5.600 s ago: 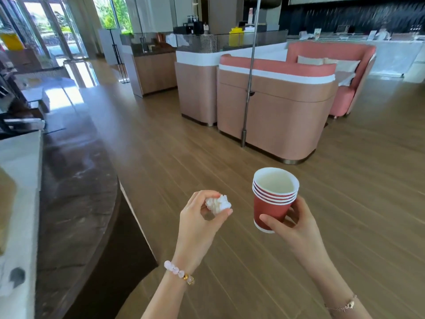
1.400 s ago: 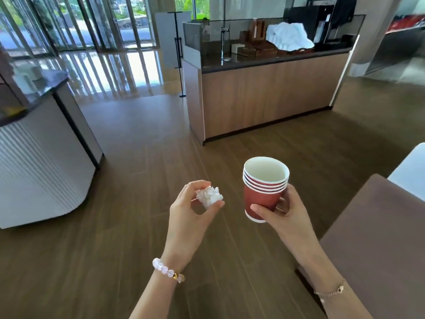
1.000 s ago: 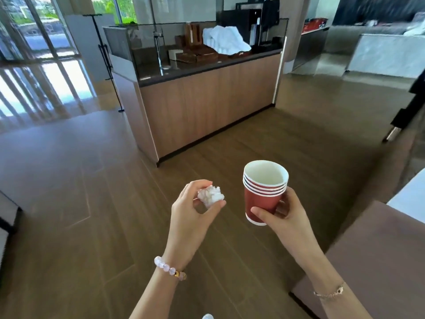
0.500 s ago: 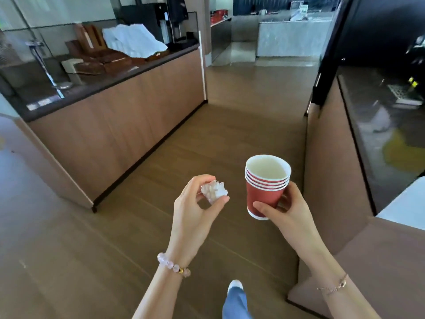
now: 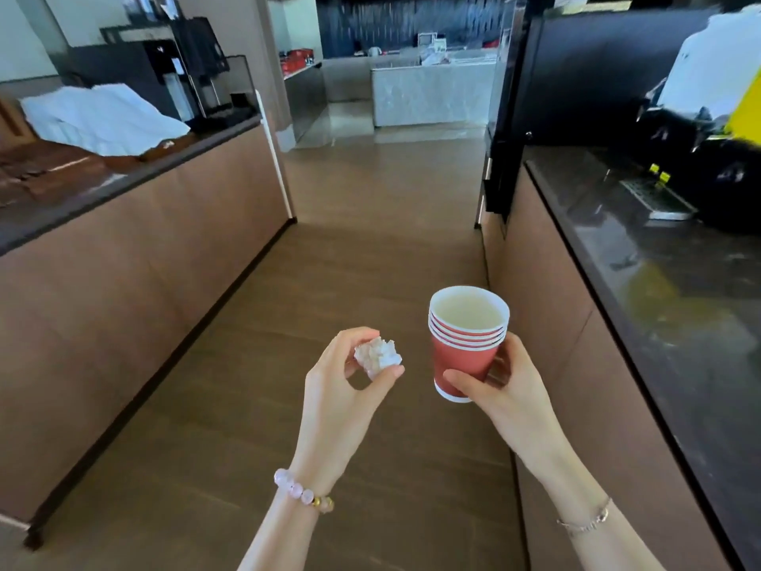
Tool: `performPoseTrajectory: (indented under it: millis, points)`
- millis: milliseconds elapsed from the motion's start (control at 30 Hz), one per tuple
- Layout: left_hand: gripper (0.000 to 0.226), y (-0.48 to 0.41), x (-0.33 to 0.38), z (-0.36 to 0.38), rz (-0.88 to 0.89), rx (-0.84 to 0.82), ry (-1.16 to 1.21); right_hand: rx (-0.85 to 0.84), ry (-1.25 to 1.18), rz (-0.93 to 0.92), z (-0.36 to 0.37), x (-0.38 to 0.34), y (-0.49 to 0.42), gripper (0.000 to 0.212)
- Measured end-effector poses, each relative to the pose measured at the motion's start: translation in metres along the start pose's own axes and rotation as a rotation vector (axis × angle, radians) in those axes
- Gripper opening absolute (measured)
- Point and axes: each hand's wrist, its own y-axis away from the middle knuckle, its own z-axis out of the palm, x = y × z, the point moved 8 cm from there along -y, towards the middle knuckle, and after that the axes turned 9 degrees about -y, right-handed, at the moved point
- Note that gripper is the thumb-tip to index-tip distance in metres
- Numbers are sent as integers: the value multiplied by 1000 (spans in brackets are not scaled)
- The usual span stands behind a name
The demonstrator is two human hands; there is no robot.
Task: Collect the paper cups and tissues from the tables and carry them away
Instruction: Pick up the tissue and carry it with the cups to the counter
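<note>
My left hand (image 5: 337,397) pinches a crumpled white tissue (image 5: 376,356) between thumb and fingertips, held up at chest height. My right hand (image 5: 504,389) grips a nested stack of red paper cups (image 5: 465,344) by the lower part of the outer cup. The stack stands upright and its white inside looks empty. Both hands hover side by side over the wooden floor, a short gap between tissue and cups.
A wooden aisle (image 5: 370,249) runs ahead between a wood-fronted counter (image 5: 136,257) on the left and a dark-topped counter (image 5: 642,274) on the right. A coffee machine (image 5: 164,72) and white cloth (image 5: 99,117) sit on the left one. A marble counter (image 5: 428,92) stands far ahead.
The view has swung right and moved forward into the aisle between the two counters. Both hands keep the same hold on the tissue and the cups.
</note>
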Motion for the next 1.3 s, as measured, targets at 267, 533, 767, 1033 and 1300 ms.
performPoseTrajectory:
  millis: [267, 533, 767, 1033, 1300]
  points:
    - [34, -109, -4, 91, 47, -171, 108, 197, 21, 7, -62, 9, -85, 58]
    - [33, -208, 10, 206, 175, -432, 183, 496, 45, -8, -135, 25, -144, 57]
    - [34, -271, 49, 319, 342, -767, 284, 869, 67, 13, -194, 31, -163, 57]
    - [35, -257, 106, 416, 529, -1097, 379, 1315, 141, -2, -233, 21, -112, 54]
    - [36, -189, 146, 478, 675, -1341, 445, 1627, 216, 21, -258, 23, -36, 56]
